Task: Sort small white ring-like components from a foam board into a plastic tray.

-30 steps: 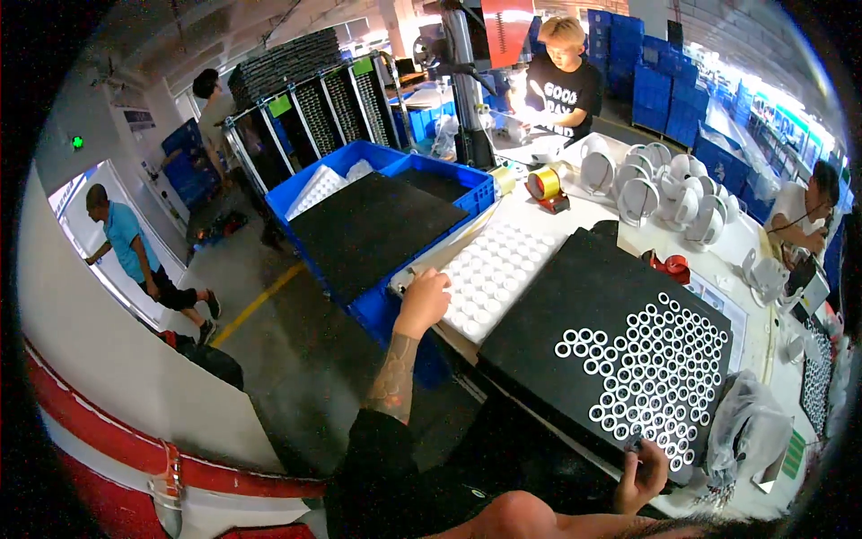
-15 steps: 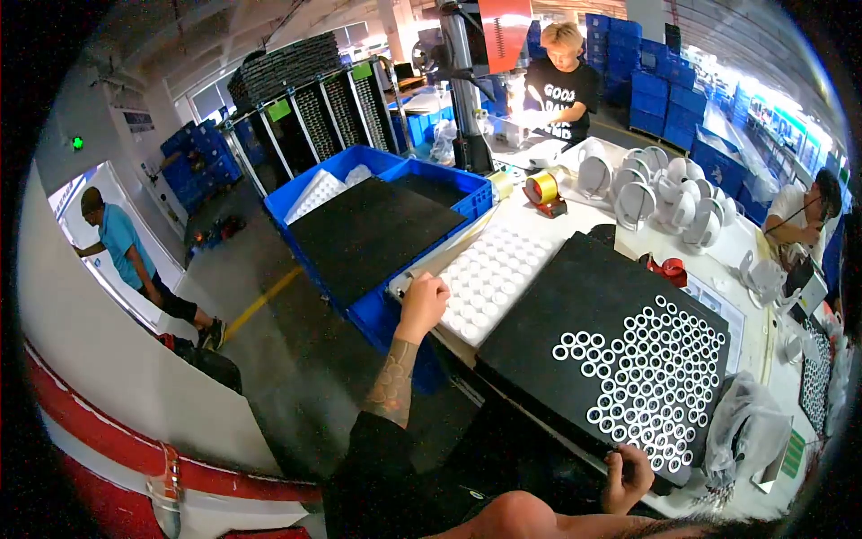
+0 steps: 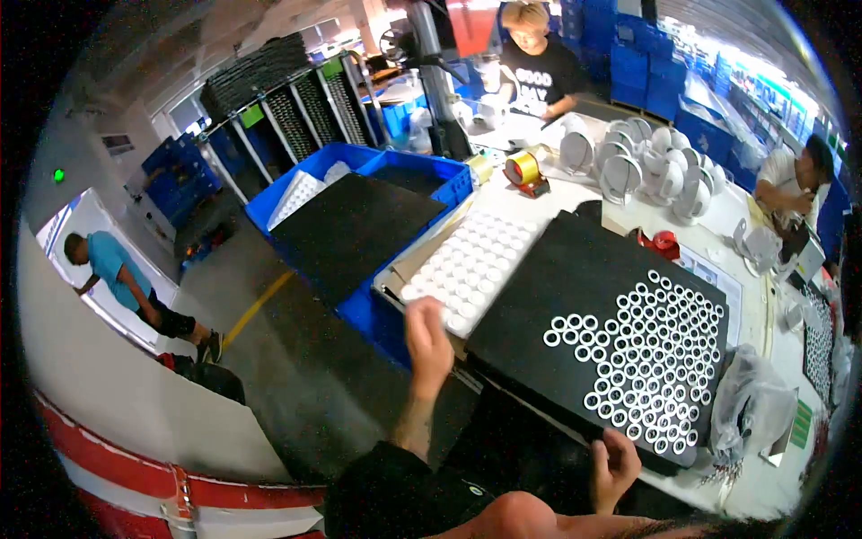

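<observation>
My left hand (image 3: pixel 429 346) is beside the near left corner of a white tray (image 3: pixel 456 322) filled with rows of round white caps (image 3: pixel 476 269). Its fingers are drawn together and slightly blurred; anything between them is too unclear to name. At the near edge of a black foam board (image 3: pixel 530 305), my right hand (image 3: pixel 616 472) is closed in a pinch, with whatever it grips hidden. Many small white rings (image 3: pixel 651 355) with dark centres lie flat on the board's right half, just beyond the right hand.
Left of the tray stands a blue crate (image 3: pixel 269 211) bearing a black sheet (image 3: pixel 359 225). Yellow tape (image 3: pixel 525 166) and white round-faced parts (image 3: pixel 620 175) occupy the table's far side. A clear plastic bag (image 3: pixel 750 404) sits right. Co-workers sit beyond; a person walks at left.
My left hand has come back from the tray's left edge toward me. My right hand has shifted slightly left and remains pinched. The view has turned a little.
</observation>
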### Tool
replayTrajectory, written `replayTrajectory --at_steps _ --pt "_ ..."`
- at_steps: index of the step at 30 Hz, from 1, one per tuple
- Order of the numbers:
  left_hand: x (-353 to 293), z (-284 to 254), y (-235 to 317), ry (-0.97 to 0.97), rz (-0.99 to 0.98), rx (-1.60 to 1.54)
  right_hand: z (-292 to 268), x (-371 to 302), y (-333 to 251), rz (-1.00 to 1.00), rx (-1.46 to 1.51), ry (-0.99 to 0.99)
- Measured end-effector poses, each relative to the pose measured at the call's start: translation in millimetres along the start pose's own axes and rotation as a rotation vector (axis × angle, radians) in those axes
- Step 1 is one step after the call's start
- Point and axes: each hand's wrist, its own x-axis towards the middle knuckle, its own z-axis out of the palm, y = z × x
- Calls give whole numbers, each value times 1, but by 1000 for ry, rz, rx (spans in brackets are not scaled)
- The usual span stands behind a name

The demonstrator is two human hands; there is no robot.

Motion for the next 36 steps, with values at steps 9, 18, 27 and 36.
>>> replayTrajectory --at_steps 9,18,27,36 --pt "-83 43 137 -1048 -352 -498 32 27 -76 -233 -39 21" --pt "-93 63 140 -787 -268 -463 39 30 -72 -292 -152 127" --pt "-78 58 127 -916 -600 -683 39 41 -62 85 181 -30" --pt "-45 79 81 -608 302 57 -81 94 -26 -472 -432 866"
